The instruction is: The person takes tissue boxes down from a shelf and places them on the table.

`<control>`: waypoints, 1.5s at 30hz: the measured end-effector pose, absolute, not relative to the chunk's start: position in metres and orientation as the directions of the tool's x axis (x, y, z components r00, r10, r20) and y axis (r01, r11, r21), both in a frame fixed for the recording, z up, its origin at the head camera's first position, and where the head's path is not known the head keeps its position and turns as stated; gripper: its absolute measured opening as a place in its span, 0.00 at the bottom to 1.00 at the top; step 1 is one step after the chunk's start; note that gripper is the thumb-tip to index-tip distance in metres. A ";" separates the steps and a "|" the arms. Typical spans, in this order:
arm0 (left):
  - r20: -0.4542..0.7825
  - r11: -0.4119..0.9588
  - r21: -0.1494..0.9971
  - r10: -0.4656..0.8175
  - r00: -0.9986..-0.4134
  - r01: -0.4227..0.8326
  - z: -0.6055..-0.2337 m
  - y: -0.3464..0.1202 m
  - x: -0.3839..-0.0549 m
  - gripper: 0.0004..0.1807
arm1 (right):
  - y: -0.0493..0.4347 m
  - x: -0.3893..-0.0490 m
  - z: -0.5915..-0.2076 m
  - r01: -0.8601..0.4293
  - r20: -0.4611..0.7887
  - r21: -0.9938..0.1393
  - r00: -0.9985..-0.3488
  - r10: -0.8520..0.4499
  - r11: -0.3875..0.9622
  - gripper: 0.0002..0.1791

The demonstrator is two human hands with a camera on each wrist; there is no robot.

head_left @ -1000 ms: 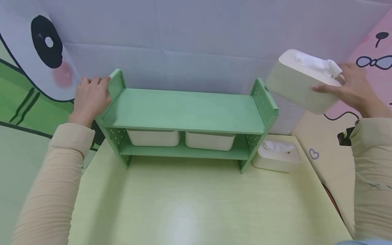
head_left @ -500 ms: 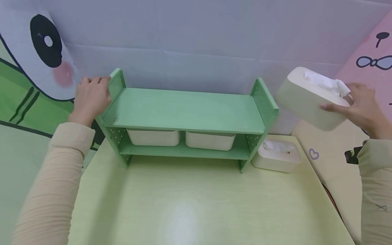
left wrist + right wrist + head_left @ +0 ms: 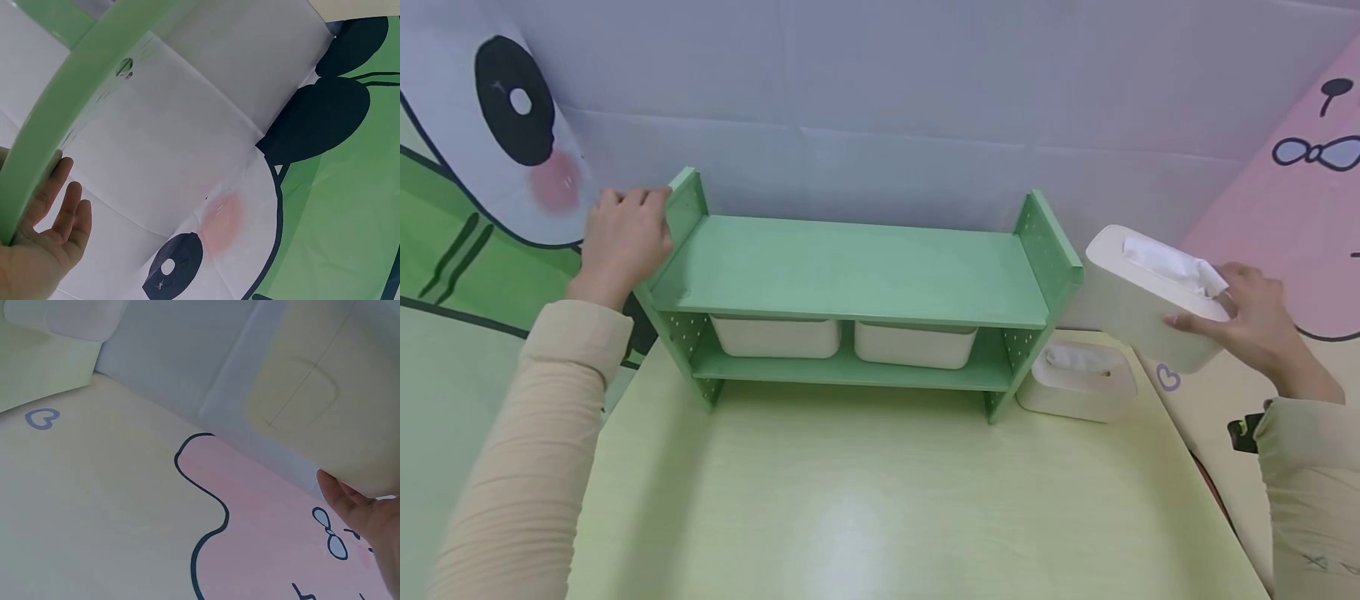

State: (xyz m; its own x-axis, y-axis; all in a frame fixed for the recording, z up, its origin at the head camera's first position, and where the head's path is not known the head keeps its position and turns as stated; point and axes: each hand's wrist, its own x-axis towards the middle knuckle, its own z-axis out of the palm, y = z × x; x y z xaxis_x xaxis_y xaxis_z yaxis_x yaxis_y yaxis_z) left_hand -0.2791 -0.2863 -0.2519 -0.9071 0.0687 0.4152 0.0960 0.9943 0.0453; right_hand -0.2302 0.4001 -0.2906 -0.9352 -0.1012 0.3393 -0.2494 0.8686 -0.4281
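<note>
My left hand (image 3: 623,246) grips the top of the left side panel of a green desk shelf (image 3: 850,271). In the left wrist view, the thumb side and fingers (image 3: 61,219) lie on either side of that panel. At the right, my right hand (image 3: 1262,329) holds a cream tissue box (image 3: 1142,304) by its right end, thumb on the front wall. The box is tilted in the air, with white tissue poking out of its top. Its flat underside shows in the right wrist view. Below it, a second tissue box (image 3: 1078,396) stands on the desk beside the shelf's right panel.
Two cream bins (image 3: 778,337) sit side by side on the shelf's lower board. The pale desk (image 3: 850,483) ends at a slanting right edge, with a small black object (image 3: 1246,433) beyond it. A sheet-covered wall (image 3: 850,108) rises behind the shelf.
My right hand has lowered the tissue box from above the shelf's right panel, first slightly rightward, then back left, toward the second box. My left hand has stayed on the shelf.
</note>
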 end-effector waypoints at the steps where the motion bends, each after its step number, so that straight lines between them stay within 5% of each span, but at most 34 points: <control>1: 0.416 0.994 0.044 0.071 -0.907 0.098 -0.252 -0.286 -0.279 0.26 | 0.400 -0.229 -0.295 -0.255 0.345 -0.436 -0.933 -0.102 0.863 0.35; 19: 0.412 0.994 0.040 0.074 -0.908 0.100 -0.249 -0.286 -0.275 0.26 | 0.399 -0.194 -0.363 -0.261 0.258 -0.517 -0.956 -0.143 0.815 0.40; 45: 0.412 0.994 0.033 0.084 -0.907 0.107 -0.250 -0.287 -0.277 0.26 | 0.376 -0.152 -0.432 -0.352 0.293 -0.512 -0.929 -0.226 0.784 0.44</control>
